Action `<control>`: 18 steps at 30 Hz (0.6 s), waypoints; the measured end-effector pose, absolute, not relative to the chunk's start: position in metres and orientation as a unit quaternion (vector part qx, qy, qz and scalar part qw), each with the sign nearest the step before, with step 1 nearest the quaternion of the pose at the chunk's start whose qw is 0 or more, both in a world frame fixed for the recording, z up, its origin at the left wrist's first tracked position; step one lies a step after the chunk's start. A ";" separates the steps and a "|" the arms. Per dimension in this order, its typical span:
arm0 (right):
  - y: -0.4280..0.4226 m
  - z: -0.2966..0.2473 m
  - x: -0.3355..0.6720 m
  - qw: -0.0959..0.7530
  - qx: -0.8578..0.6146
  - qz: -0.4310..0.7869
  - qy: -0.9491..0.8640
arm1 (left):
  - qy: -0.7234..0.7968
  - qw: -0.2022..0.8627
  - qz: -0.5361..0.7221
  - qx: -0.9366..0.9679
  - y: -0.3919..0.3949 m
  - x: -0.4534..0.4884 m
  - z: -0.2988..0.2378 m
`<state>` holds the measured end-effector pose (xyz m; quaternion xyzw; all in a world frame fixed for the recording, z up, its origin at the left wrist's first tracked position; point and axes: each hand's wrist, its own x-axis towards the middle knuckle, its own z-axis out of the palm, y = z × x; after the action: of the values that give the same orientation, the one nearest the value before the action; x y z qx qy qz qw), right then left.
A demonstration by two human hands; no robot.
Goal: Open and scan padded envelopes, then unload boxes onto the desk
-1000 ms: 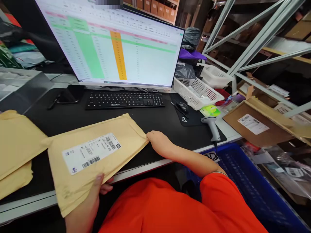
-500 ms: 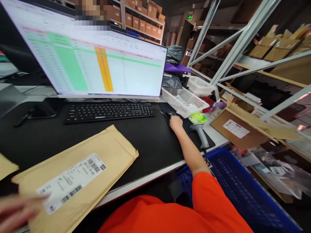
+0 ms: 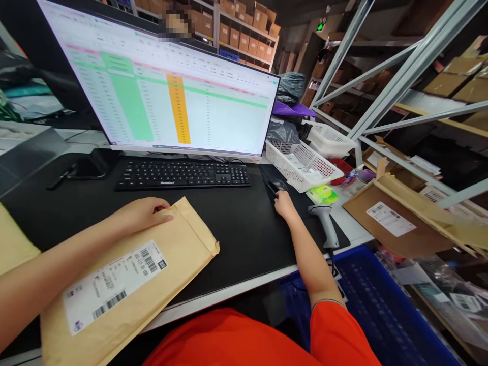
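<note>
We count two padded envelopes: one labelled envelope [image 3: 168,259] lies across the left front of the desk [image 3: 232,229], overhanging its near edge, and a second envelope [image 3: 15,241] shows only partly at the left. The first carries one white label [image 3: 114,287] with two barcodes. Our left hand [image 3: 148,213] rests at its upper edge, fingers curled; we cannot tell whether they grip it. Our right hand [image 3: 285,204] has its fingers bent at one slim tool [image 3: 271,188], just beside one mouse [image 3: 279,184]; whether they hold it, we cannot tell. Our left forearm covers part of the envelope. There are one keyboard [image 3: 183,175], one monitor [image 3: 224,122] behind it, two white baskets [image 3: 280,155] to its right, one green packet [image 3: 323,194] and one grey scanner [image 3: 327,226] right of our right forearm. The desk has a black top and a pale front edge; beyond its right end are a cardboard box [image 3: 358,211], a blue crate [image 3: 377,295] and metal racking [image 3: 415,68].
</note>
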<state>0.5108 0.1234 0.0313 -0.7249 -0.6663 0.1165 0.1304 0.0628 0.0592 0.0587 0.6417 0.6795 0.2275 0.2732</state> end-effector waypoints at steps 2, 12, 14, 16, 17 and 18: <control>0.125 0.031 0.510 0.136 -0.719 0.127 -0.670 | 0.693 0.285 0.205 0.629 0.046 0.056 0.057; 0.050 0.100 0.431 0.276 -0.542 0.071 -0.790 | 0.802 0.167 0.371 0.438 0.005 0.057 0.101; 0.023 0.115 0.399 0.229 -0.492 0.033 -0.840 | 0.792 0.108 0.426 0.423 -0.005 0.068 0.106; 0.004 0.124 0.371 0.166 -0.446 0.002 -0.880 | 0.780 0.066 0.469 0.409 -0.016 0.078 0.102; -0.002 0.126 0.359 0.139 -0.426 -0.007 -0.894 | 0.772 0.050 0.490 0.403 -0.022 0.082 0.098; -0.005 0.127 0.348 0.119 -0.410 -0.014 -0.904 | 0.762 0.033 0.508 0.400 -0.027 0.086 0.094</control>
<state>0.3479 -0.0046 0.1271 -0.4105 -0.9039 -0.0137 0.1195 0.0857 -0.0271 0.0940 0.4002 0.7618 0.5083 0.0332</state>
